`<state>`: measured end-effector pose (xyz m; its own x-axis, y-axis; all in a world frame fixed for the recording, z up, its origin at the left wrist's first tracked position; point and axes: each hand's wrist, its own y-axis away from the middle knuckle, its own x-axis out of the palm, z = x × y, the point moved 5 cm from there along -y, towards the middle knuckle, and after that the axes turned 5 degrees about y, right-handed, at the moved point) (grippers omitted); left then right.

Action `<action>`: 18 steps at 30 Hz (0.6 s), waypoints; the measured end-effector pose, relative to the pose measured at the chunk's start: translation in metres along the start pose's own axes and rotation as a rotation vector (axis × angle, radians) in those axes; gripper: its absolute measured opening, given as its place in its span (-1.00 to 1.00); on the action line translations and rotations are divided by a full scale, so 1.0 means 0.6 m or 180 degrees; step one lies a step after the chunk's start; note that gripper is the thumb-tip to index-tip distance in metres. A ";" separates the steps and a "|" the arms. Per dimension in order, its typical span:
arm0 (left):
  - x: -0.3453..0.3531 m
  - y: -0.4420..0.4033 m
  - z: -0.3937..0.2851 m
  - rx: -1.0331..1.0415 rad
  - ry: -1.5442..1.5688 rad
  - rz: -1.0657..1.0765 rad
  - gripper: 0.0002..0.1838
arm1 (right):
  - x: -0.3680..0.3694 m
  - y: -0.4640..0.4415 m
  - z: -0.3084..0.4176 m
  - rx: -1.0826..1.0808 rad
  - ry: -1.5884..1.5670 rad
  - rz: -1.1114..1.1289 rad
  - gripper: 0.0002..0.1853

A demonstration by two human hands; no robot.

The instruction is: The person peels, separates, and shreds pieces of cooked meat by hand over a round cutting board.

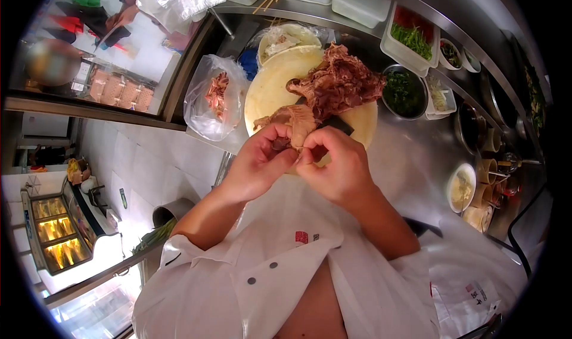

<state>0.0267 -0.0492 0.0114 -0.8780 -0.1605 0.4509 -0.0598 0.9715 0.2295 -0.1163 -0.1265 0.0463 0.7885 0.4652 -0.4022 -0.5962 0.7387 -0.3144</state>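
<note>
My left hand (262, 164) and my right hand (338, 165) meet over the near edge of a round, pale cutting board (265, 86). Between them is a light brown piece of cooked meat (296, 120), pinched by the thumbs and fingers of both hands. Its lower end is partly hidden by my fingertips. Behind it on the board lies a heap of darker, reddish-brown cooked meat (342, 83). A dark flat object, perhaps a knife blade (338, 124), shows in part beside my right hand.
Left of the board is a clear plastic bag (199, 100) with meat inside. A lined bowl (292, 40) stands behind. To the right are a metal bowl of chopped greens (405, 93), a tub of green vegetables (412, 41) and a white bowl (461, 187) on the steel counter (399, 154).
</note>
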 end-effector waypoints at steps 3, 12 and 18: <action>-0.006 0.000 0.006 -0.0025 -0.0019 -0.0055 -0.72 | -0.001 0.002 -0.018 0.0368 -0.0417 0.0195 -0.78; -0.006 -0.005 0.005 0.0016 0.0536 -0.0143 -0.74 | -0.017 -0.001 0.008 -0.0134 -0.0131 0.0179 -0.77; -0.008 -0.010 0.015 -0.0152 0.1072 -0.0372 -0.81 | -0.015 0.004 0.019 -0.0667 0.0618 -0.0009 -0.80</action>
<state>0.0270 -0.0526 0.0003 -0.6603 -0.3265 0.6763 -0.1213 0.9351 0.3330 -0.1231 -0.1235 0.0591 0.7585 0.3463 -0.5520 -0.6283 0.6134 -0.4785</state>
